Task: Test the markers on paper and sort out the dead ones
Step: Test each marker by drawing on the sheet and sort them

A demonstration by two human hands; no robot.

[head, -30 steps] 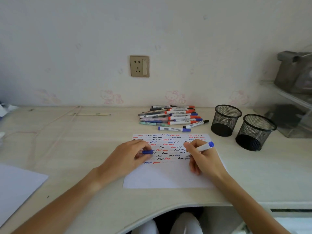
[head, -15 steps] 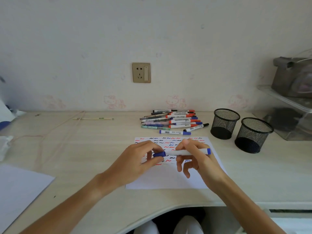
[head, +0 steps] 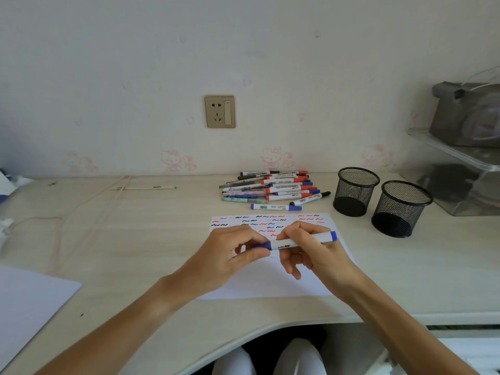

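Observation:
A white marker [head: 322, 237] with blue ends lies level above the test paper [head: 273, 282], which bears several rows of red, blue and black squiggles. My right hand [head: 311, 250] grips the marker's barrel. My left hand [head: 230, 253] pinches its blue cap [head: 261, 245], which sits on the marker's left end. A pile of several markers [head: 273, 189] lies behind the paper near the wall. Apart from the pile, one blue-ended marker [head: 276, 207] lies just behind the paper's top edge.
Two black mesh pen cups [head: 355, 191] [head: 400, 208] stand at the right, with nothing visible inside. A clear shelf unit [head: 460, 174] fills the far right. Another white sheet [head: 27, 307] lies at the front left. A thin cord [head: 67, 212] runs across the left of the desk.
My right hand lifted the marker off the paper and turned it level. My left hand brought the blue cap to its tip; cap and marker are now joined.

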